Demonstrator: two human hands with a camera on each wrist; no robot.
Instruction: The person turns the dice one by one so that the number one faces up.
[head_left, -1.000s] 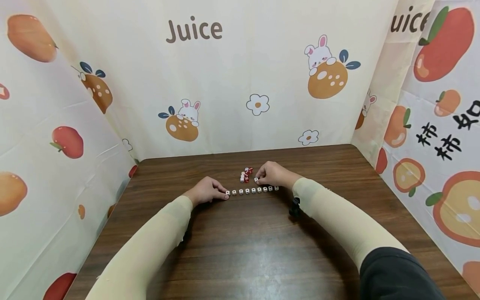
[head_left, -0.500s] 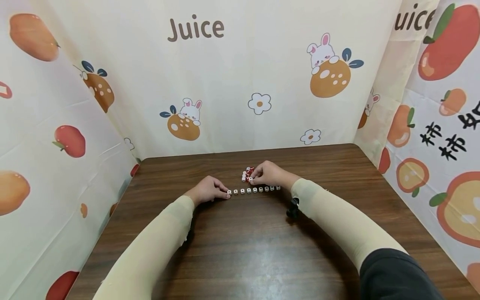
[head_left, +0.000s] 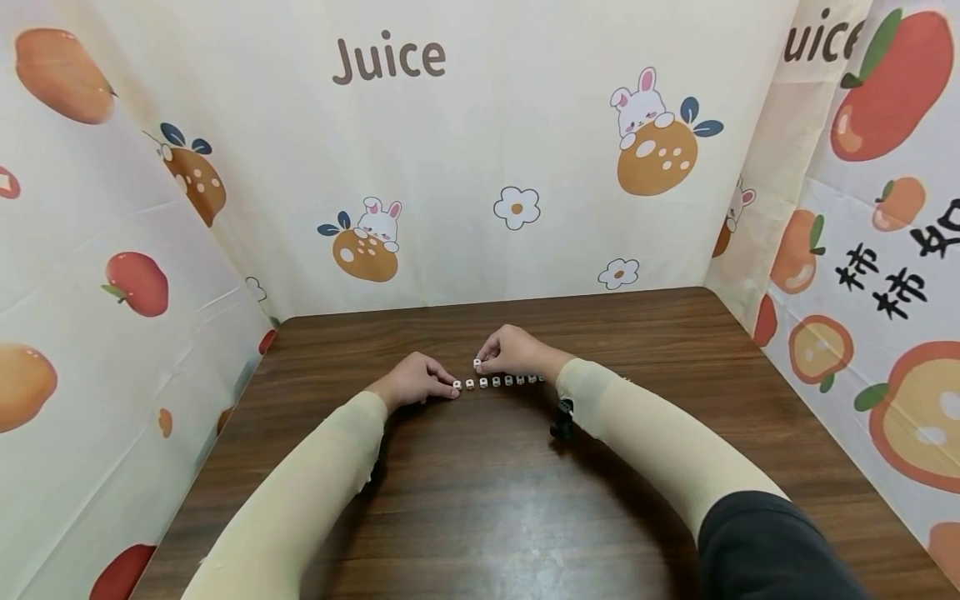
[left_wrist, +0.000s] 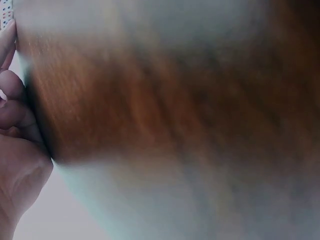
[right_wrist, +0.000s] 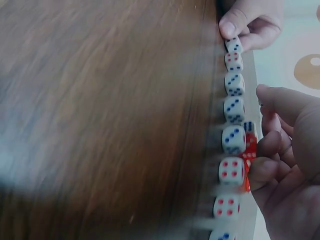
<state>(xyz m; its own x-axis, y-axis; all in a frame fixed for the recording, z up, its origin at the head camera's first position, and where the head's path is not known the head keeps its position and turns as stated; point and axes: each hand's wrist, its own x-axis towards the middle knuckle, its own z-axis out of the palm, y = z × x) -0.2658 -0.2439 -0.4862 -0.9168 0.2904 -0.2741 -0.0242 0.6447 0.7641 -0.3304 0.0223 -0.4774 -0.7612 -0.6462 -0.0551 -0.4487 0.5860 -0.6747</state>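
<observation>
In the head view, my left hand [head_left: 414, 383] pinches the leftmost die [head_left: 457, 386] of a row of white dice [head_left: 496, 382], while my right hand [head_left: 512, 350] pinches a single white die [head_left: 477, 364] just beyond that row, out of line with it. The row stands roughly evenly spaced on the table [head_left: 450, 483], so I judge that part laid out; my right sleeve [head_left: 660, 425] hides its far end. The right wrist view shows red dice [right_wrist: 249, 145] behind the row, outside it, as is my right hand's die.
</observation>
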